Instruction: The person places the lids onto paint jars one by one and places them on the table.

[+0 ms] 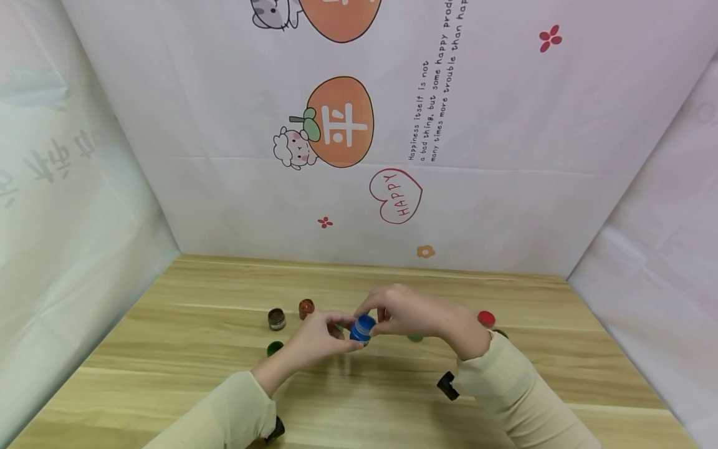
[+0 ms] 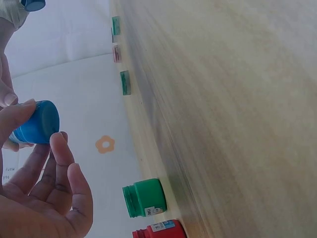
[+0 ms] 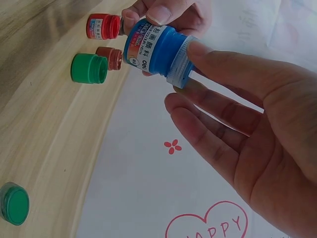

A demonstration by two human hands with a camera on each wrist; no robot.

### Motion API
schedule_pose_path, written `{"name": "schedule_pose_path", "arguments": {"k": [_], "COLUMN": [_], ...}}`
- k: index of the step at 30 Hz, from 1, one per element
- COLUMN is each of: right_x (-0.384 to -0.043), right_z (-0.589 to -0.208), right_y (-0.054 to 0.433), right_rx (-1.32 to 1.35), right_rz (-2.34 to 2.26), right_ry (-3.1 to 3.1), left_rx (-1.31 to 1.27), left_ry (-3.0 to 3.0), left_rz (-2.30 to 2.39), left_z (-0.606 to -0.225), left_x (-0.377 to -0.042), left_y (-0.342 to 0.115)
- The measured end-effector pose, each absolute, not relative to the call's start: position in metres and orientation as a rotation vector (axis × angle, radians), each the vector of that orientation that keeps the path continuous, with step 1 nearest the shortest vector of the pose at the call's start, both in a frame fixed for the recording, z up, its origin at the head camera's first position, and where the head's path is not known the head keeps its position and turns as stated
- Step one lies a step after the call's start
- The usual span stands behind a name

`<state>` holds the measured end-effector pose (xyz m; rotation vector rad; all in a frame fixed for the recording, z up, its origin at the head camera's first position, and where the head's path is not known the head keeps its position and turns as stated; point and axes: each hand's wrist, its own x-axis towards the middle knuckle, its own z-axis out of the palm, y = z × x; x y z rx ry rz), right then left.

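Blue jar (image 3: pixel 151 47) is up off the table (image 1: pixel 336 411), btwn both hands. L hand (image 1: pixel 322 330) grips the body; R hand (image 1: pixel 409 312) pinches the lid (image 3: pixel 177 67) w/ thumb & fingers. Can't tell if lid's tight or loose. Main risk, prob.: L grip too light, so smooth body spins or slips w/ any twist. If lid's loose & jar tips, contents may spill. A drop could also knock the green jar (image 3: pixel 86 68) or red jar (image 3: pixel 101 26) standing nearby.
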<state>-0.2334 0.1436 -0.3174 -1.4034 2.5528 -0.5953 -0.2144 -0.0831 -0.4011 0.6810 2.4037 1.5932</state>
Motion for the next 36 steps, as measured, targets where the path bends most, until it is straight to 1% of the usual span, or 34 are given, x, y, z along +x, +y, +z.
{"name": "schedule_pose_path", "arguments": {"k": [11, 18, 29, 34, 36], "right_x": [-0.231, -0.226, -0.220, -0.220, -0.222], "right_z": [-0.317, -0.316, -0.317, -0.314, -0.312], "right_y": [0.142, 0.138, 0.135, 0.139, 0.143], "right_rx": [-1.373, -1.221, -1.144, -1.170, -1.236], "right_rz": [-0.597, -0.550, -0.412, -0.434, -0.499], "right_ry": [2.554, 2.632, 2.816, 2.785, 2.721], "left_rx": [0.690, 0.694, 0.699, 0.694, 0.680], "left_ry": [2.402, 2.390, 2.372, 2.356, 2.351], "left_rz": [1.583, 1.601, 1.605, 1.609, 1.610], "left_z": [-0.401, -0.401, -0.400, -0.400, -0.400], "left_x": [-0.214, -0.213, -0.212, -0.213, -0.213], "left_y": [-0.080, -0.080, -0.077, -0.076, -0.076]}}
